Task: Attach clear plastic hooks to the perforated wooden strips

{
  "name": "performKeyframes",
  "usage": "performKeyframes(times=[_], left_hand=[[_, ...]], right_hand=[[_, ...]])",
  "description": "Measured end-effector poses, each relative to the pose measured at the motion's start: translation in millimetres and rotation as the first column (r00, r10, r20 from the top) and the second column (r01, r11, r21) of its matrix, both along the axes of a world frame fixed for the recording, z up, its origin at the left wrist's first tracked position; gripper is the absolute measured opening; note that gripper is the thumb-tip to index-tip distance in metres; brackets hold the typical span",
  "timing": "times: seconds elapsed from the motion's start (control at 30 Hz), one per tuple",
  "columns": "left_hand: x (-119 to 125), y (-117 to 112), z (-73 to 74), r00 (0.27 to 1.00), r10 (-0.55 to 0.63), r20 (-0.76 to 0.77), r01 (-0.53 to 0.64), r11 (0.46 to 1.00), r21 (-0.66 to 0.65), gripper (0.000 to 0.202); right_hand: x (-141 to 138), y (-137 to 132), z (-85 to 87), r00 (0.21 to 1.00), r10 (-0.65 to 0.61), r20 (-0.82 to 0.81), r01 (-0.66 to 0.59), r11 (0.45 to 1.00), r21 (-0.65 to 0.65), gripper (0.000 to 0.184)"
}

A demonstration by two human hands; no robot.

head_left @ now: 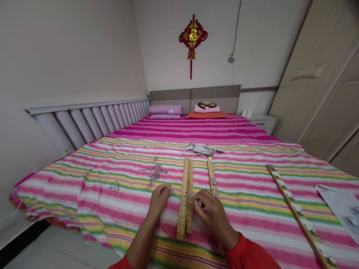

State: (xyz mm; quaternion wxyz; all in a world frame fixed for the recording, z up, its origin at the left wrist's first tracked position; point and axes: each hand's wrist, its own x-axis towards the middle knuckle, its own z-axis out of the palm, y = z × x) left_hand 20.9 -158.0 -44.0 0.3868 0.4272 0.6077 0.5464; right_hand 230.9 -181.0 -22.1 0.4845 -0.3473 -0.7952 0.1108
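Observation:
Two perforated wooden strips (186,194) lie side by side on the striped bedspread (246,186), running away from me. My right hand (209,213) pinches a small clear or metal piece at the middle of the strips. Just left of the strips, my left hand (158,200) rests on the bedspread with its fingers curled; what it holds, if anything, is hidden. A third wooden strip (212,178) with small metal fittings lies just right of my right hand.
A long wooden strip with several metal clips (300,215) lies at the right. A plastic bag of small parts (202,150) sits beyond the strips. Another clear bag (342,209) is at the far right edge. Pillows (165,110) lie at the headboard; a wardrobe stands right.

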Motion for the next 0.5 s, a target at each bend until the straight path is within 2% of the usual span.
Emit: performKeyframes(times=[0.03,0.1,0.2,0.3,0.5], left_hand=[[7,-4,4.8,0.99,-0.103,0.093,0.109,0.992,-0.063,0.038],[22,-12,12.2,0.939,-0.229,0.258,0.273,0.95,-0.153,0.045],[37,-21,17.9,0.859,-0.33,0.391,0.411,0.9,-0.146,0.044],[44,-25,19.7,0.808,-0.385,0.446,0.478,0.871,-0.116,0.036],[50,-23,20.2,0.834,-0.391,0.39,0.48,0.862,-0.162,0.034]], right_hand=[[4,-3,1.0,0.999,0.012,0.046,-0.015,0.998,0.058,0.016],[12,-7,3.5,0.993,0.013,0.116,-0.03,0.99,0.141,0.016],[23,-11,7.6,0.984,0.005,0.177,-0.045,0.974,0.222,0.018],[33,-14,9.7,0.969,-0.011,0.247,-0.059,0.96,0.273,0.019],[50,-17,5.8,0.94,-0.07,0.333,-0.05,0.94,0.338,0.022]])
